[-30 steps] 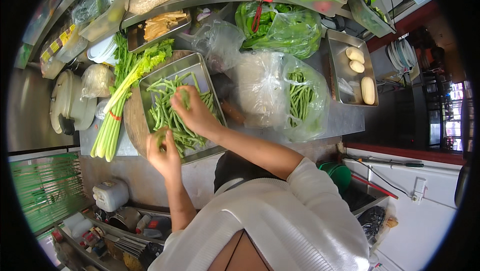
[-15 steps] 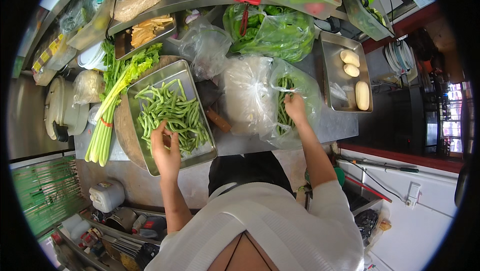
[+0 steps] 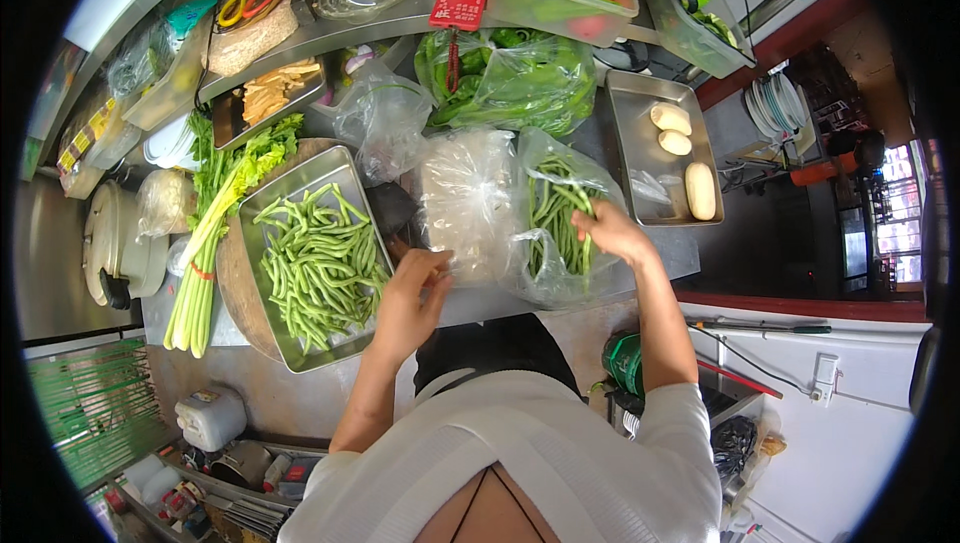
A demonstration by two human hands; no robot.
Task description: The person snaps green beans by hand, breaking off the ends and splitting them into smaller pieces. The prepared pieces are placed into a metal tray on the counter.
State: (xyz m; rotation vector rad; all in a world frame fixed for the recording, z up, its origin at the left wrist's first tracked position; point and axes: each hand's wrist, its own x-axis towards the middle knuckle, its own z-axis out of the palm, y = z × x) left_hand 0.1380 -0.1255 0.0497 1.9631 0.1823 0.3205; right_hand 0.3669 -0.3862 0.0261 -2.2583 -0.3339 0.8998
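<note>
My right hand (image 3: 612,231) is closed on a few green beans at the right side of a clear plastic bag (image 3: 610,183). More green beans (image 3: 552,198) lie bunched inside that bag. My left hand (image 3: 408,301) hovers between the metal tray and a clear bag of pale contents (image 3: 465,203). Its fingers are loosely bent and apart, with nothing visible in them. Loose green beans (image 3: 320,268) are heaped in the metal tray (image 3: 290,358), which rests partly on a round wooden board (image 3: 232,288).
Celery (image 3: 203,283) with a red band lies left of the tray. A bag of green peppers (image 3: 535,83) sits at the back. On the right, a second metal tray (image 3: 630,133) holds several pale peeled pieces (image 3: 700,191). A red card (image 3: 461,0) hangs from the shelf above.
My left hand has left the beans in the tray and moved right. My right hand now grips beans at the bag's side. The bag's mouth is opened wider, showing more beans.
</note>
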